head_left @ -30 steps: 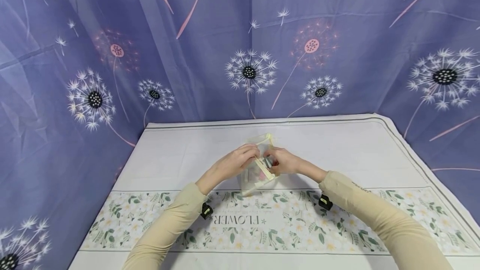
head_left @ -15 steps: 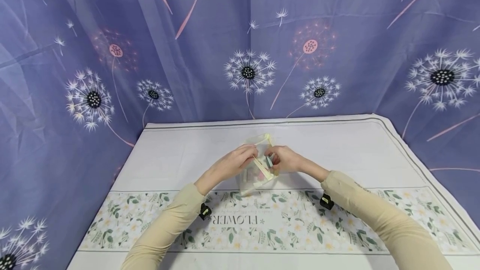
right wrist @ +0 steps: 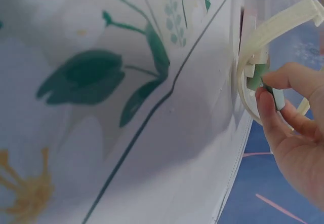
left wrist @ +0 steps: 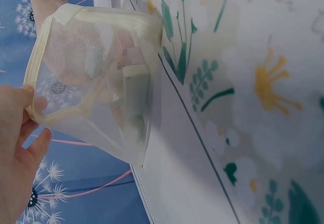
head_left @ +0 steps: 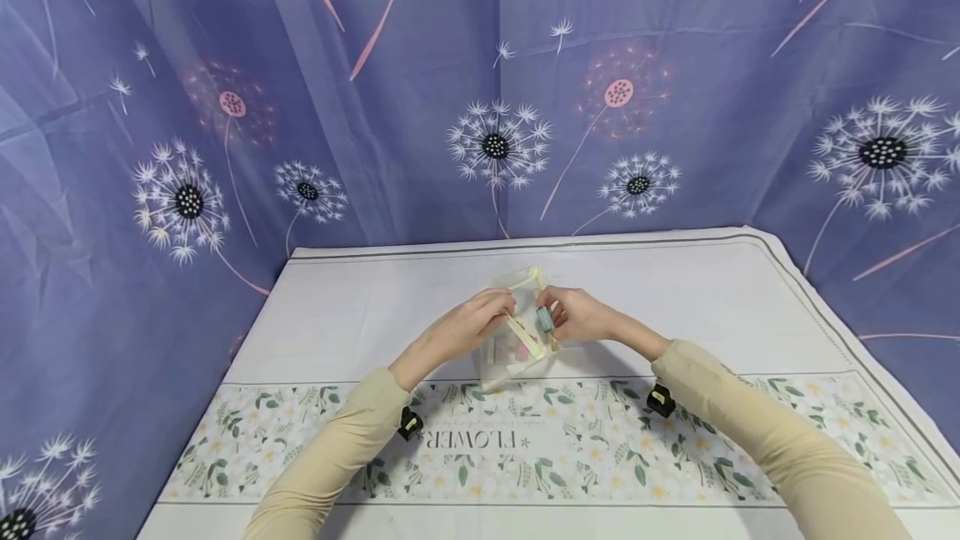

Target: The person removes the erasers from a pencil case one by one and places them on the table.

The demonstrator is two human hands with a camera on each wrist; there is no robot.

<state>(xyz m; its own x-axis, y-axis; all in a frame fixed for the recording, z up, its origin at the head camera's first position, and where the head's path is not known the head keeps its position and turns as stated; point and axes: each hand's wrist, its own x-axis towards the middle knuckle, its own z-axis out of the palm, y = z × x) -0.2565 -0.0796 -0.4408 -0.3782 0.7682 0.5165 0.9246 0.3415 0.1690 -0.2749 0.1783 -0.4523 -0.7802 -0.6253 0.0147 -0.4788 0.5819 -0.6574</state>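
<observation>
A see-through mesh pouch [head_left: 498, 367] with pale yellow edging stands on the table with its mouth spread. My left hand [head_left: 480, 317] pinches one side of that mouth; thumb and fingertips are on the yellow rim in the left wrist view. At the opening, my right hand [head_left: 583, 315] holds a small blue-green block [head_left: 544, 319] between thumb and fingers. The right wrist view shows the block [right wrist: 277, 98] edge-on at the fingertips. Through the mesh, several small pieces show inside, among them a pale box-shaped piece [left wrist: 135, 84] and a pink piece [head_left: 522, 351].
A white tablecloth [head_left: 375, 298] with a floral band [head_left: 480, 473] covers the table. Behind and to the left hangs a purple dandelion curtain [head_left: 405, 148]. Black wrist-worn devices [head_left: 409, 423] sit under both forearms.
My right hand has shifted slightly right, and the block in it has turned to show its broad blue-green face. The left hand keeps its place on the pouch rim.
</observation>
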